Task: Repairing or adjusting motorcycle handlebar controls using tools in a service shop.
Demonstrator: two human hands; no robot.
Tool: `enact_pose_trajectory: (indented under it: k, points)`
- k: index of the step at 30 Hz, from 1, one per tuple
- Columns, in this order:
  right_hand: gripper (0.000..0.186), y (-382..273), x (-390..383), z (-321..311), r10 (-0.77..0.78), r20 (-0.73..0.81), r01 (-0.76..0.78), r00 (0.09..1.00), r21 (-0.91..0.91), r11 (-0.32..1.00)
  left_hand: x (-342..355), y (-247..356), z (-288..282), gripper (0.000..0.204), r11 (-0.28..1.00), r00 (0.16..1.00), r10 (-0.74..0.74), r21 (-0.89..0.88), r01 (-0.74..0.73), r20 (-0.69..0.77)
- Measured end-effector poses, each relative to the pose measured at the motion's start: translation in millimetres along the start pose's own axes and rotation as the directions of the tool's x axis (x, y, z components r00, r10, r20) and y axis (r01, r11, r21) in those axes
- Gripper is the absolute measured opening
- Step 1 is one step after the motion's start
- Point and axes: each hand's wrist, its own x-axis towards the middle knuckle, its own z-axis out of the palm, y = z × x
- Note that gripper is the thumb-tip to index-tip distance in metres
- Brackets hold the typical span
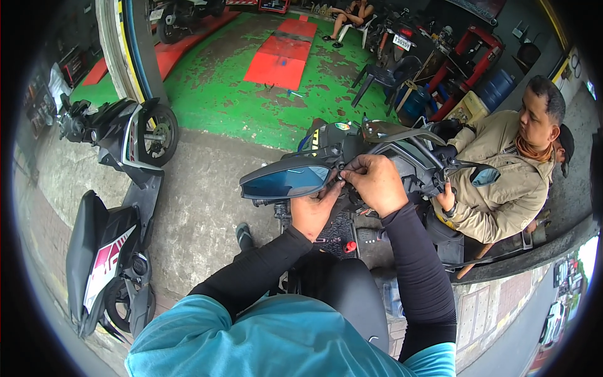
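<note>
Mirror (286, 182) juts left of the windscreen (402, 131); at its inner end, right hand's (377, 182) grip pinches a small dark part (340, 174), left hand's (313, 212) is too hidden to tell; slipping could drop that part.

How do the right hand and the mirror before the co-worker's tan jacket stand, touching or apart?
Apart: the head view shows black bodywork between the right hand and that mirror.

Forearms (422, 261) extended forward; left hand (312, 212) beside right hand (379, 183), right fingers (357, 166) pinching.
</note>
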Motion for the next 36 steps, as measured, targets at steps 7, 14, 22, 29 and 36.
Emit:
enact_pose_trajectory:
  k: [7, 14, 22, 29, 36]
  points:
    - [0.020, -3.6, 8.5, -5.6, -0.048, 0.068, 0.060, 0.997, -0.199, 0.978, -0.6, 4.3, -3.9, 0.030, 0.986, 0.999, -0.037, 0.166, 0.030, 0.038]
    - [0.025, -10.7, 9.5, -2.2, -0.071, 0.142, 0.122, 0.987, -0.394, 0.911, -7.9, 5.1, -7.8, 0.035, 0.962, 1.000, -0.005, 0.273, 0.001, 0.012]
    - [0.023, -8.1, -9.0, -11.2, -0.084, 0.105, 0.110, 0.991, -0.270, 0.957, -14.6, 1.1, -11.1, 0.031, 0.977, 0.998, -0.029, 0.214, 0.017, 0.051]
    - [0.014, 4.6, -88.2, -4.5, -0.557, -0.251, 0.511, 0.791, -0.227, 0.829, -58.1, 10.2, -43.3, 0.050, 0.935, 0.864, -0.284, -0.079, 0.345, 0.416]
    - [0.025, 43.3, -152.8, 36.9, -0.402, -0.017, 0.381, 0.915, -0.283, 0.880, -88.0, 18.1, -26.4, 0.059, 0.638, 0.533, -0.598, -0.047, 0.768, 0.599]
